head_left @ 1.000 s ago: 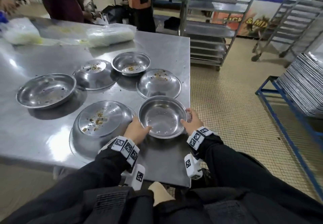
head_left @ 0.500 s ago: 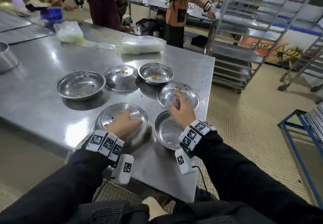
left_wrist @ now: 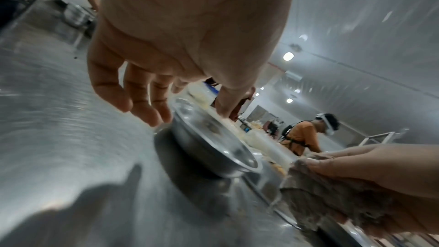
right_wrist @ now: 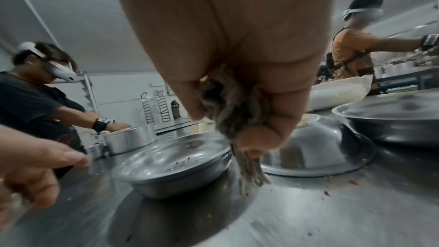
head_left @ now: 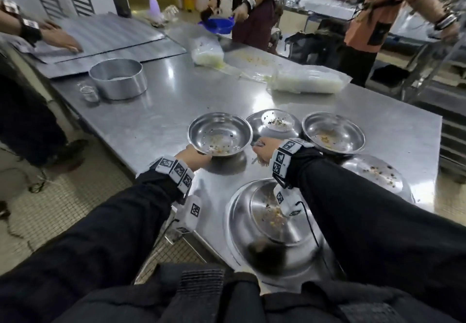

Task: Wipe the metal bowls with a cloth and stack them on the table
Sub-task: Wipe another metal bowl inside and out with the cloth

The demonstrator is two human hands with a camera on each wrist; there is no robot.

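Several metal bowls flecked with food sit on the steel table (head_left: 161, 111). My left hand (head_left: 199, 157) reaches the near rim of an upright dirty bowl (head_left: 220, 133), thumb over the rim and fingers (left_wrist: 147, 108) spread beneath it, not clearly closed. My right hand (head_left: 261, 150) grips a bunched grey cloth (right_wrist: 228, 119) just right of that bowl (right_wrist: 171, 166), low over the table. Behind it stands an upside-down bowl (head_left: 273, 123). Another upright bowl (head_left: 333, 131) and an inverted one (head_left: 373, 174) lie to the right. A large inverted bowl (head_left: 272, 222) sits under my right forearm.
A round metal pan (head_left: 118, 78) and a small glass (head_left: 88, 93) stand at the far left, with flat metal sheets (head_left: 100, 38) behind them. Plastic bags of white food (head_left: 307, 80) lie at the back. Other people work around the table. The table's edge runs just left of my left wrist.
My left hand left the large inverted bowl and went to the upright dirty bowl's rim. My right hand came off the wiped bowl, carrying the cloth leftward. The head view swung left.
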